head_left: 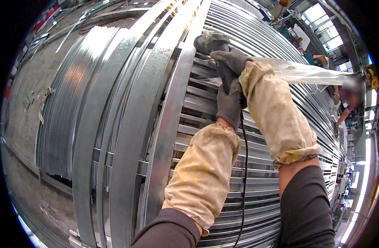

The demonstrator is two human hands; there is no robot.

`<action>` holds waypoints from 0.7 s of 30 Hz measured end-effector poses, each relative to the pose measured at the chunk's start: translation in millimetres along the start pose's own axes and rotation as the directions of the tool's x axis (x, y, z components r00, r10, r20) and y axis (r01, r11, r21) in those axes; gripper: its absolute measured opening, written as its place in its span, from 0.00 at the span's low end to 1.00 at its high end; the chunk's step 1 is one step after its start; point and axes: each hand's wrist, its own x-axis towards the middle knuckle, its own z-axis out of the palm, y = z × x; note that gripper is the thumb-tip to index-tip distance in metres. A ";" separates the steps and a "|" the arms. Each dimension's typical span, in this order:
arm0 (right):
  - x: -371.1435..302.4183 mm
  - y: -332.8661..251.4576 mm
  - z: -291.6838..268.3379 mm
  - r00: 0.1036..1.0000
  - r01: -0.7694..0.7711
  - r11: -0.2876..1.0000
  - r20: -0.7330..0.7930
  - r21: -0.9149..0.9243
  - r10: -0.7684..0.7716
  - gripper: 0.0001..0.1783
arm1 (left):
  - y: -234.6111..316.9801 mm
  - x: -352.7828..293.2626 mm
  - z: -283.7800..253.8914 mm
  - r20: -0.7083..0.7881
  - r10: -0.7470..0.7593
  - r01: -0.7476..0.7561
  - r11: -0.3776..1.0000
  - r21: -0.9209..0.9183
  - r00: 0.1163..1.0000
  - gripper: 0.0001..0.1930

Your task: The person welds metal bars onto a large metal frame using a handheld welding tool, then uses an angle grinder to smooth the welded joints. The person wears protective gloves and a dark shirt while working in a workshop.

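Hands: both gloved, both clenched on angle grinder (216,51).
Left hand (229,103): nearer, wrapped round rear handle, cord (244,165) trailing back toward body.
Right hand (233,60): farther, gripping grinder body just behind head.
Grinder axis: runs near-to-far, head at far end, straight ahead of hands.
Contact: head down at galvanised frame rail (173,107), slats (206,107) to right.
Far right: another person (346,103).

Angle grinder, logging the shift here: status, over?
Left hand shut on angle grinder body; right hand gripping near its head. Disc end against galvanised steel frame. Power cord hangs between forearms.
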 end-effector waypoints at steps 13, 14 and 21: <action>1.8 -11.4 10.4 0.994 -0.012 0.973 -0.107 -0.231 -0.013 0.27 | -7.9 5.4 -9.5 0.012 -0.013 0.013 1.000 0.003 1.000 0.21; 0.9 -15.8 10.3 0.995 -0.067 0.976 -0.091 -0.207 0.048 0.27 | -4.3 7.4 -11.1 0.062 -0.033 0.034 0.999 -0.013 0.998 0.28; -4.1 -23.4 16.3 0.997 0.041 0.984 -0.061 -0.172 -0.052 0.26 | -7.8 8.2 -12.0 0.007 -0.013 0.013 1.000 0.019 1.000 0.24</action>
